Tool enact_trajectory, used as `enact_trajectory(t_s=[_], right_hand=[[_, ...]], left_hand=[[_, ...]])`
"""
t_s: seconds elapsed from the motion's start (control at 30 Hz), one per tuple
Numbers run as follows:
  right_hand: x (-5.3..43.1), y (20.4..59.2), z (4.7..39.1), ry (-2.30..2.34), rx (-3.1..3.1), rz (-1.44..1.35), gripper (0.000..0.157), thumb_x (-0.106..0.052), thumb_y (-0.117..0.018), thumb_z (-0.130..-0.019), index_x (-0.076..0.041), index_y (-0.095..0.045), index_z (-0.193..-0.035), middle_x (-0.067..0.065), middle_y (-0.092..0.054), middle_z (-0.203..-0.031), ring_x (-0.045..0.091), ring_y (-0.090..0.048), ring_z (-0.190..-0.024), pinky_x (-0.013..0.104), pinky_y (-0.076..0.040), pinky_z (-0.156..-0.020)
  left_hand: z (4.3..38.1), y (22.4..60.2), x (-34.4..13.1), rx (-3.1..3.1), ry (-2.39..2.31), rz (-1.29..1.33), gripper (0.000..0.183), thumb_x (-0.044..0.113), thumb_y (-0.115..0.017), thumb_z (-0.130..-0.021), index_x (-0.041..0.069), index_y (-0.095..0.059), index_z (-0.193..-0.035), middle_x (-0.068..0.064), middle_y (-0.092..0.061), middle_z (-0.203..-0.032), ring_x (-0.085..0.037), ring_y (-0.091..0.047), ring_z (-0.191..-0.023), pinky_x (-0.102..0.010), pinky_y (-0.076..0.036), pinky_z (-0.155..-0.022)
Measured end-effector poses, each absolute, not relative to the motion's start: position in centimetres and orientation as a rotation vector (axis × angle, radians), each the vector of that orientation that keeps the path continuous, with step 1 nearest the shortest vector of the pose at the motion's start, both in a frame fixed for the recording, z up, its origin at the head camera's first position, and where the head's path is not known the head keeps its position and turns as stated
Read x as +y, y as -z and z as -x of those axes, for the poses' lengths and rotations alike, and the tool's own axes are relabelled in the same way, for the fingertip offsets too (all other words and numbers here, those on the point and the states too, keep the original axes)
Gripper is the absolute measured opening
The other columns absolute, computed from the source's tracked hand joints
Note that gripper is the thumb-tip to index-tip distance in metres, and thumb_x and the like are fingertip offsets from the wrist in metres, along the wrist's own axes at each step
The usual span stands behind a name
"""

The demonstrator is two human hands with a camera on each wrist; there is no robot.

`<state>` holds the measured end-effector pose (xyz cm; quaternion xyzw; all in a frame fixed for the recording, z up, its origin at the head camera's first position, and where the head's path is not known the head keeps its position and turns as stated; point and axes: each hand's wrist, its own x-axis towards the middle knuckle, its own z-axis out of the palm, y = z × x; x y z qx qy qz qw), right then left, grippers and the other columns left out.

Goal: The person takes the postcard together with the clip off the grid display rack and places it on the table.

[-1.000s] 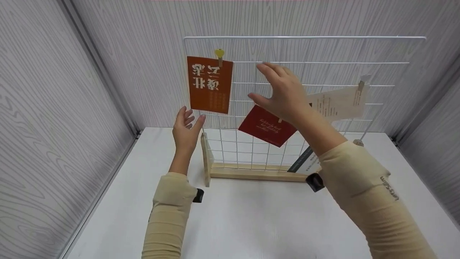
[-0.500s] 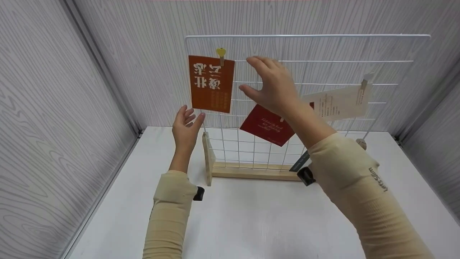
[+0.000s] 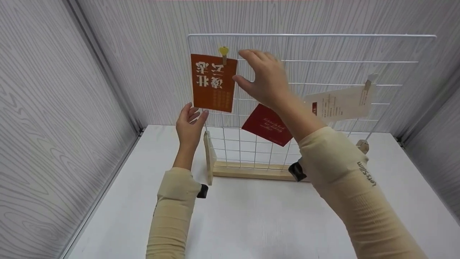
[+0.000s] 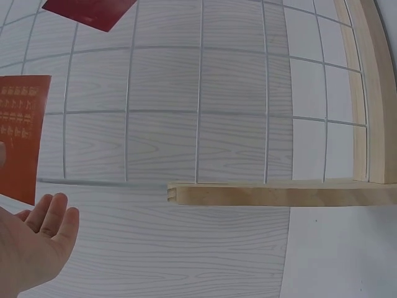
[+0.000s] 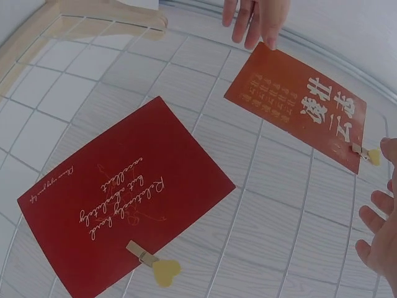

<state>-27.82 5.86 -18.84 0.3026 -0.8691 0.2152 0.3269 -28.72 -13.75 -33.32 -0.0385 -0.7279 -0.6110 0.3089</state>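
An orange card (image 3: pixel 215 97) with white characters hangs at the upper left of a white wire grid (image 3: pixel 323 35). A wooden clip with a yellow heart (image 3: pixel 223 51) holds its top edge. My left hand (image 3: pixel 189 131) is at the card's lower left corner, fingers loosely bent. In the right wrist view, that hand's thumb (image 5: pixel 271 31) meets the card's corner; whether it presses there I cannot tell. Beside the card's right edge, my right hand (image 3: pixel 269 79) is spread with thumb and fingers apart, holding nothing.
A red card (image 3: pixel 266 126) hangs tilted mid-grid, on its own heart clip (image 5: pixel 165 272). Farther right a white printed card (image 3: pixel 346 102) is clipped at a slant. The grid stands in a wooden base (image 3: pixel 251 173) on a white table (image 3: pixel 251 216), with patterned walls around.
My right hand has moved left and slightly up, from over the grid's middle to the orange card's right edge. The left hand has shifted only slightly. The cards stay clipped.
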Motion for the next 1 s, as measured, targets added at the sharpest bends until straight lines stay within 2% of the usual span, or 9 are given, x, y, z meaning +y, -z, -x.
enact_trajectory(t_s=[0.4,0.57,1.0], right_hand=[[3.8,18.3,27.8,-0.558,-2.309,-0.731,0.048,-0.032,-0.056,-0.083,-0.012,-0.045,-0.124,0.001,-0.047,-0.122,0.016,-0.037,-0.114,0.027,-0.021,-0.095],[3.5,18.0,28.0,-0.549,-2.338,-0.701,0.050,-0.034,-0.055,-0.083,-0.013,-0.042,-0.126,0.001,-0.045,-0.125,0.016,-0.036,-0.115,0.028,-0.020,-0.096],[3.2,17.3,27.9,-0.483,-2.410,-0.604,0.048,-0.032,-0.048,-0.087,-0.015,-0.037,-0.130,0.001,-0.040,-0.130,0.017,-0.033,-0.119,0.030,-0.017,-0.099]], left_hand=[[29.0,33.0,-13.2,-1.852,1.667,0.057,0.053,0.020,-0.063,-0.079,-0.005,-0.041,-0.121,-0.016,-0.050,-0.114,-0.023,-0.050,-0.100,-0.022,-0.040,-0.082],[29.0,32.9,-13.4,-1.831,1.693,0.062,0.052,0.017,-0.062,-0.080,-0.006,-0.041,-0.121,-0.017,-0.049,-0.114,-0.024,-0.050,-0.100,-0.025,-0.040,-0.082],[29.4,32.2,-12.8,-1.770,1.776,0.078,0.045,0.017,-0.059,-0.082,-0.004,-0.045,-0.119,-0.015,-0.052,-0.112,-0.018,-0.050,-0.098,-0.023,-0.041,-0.081]])
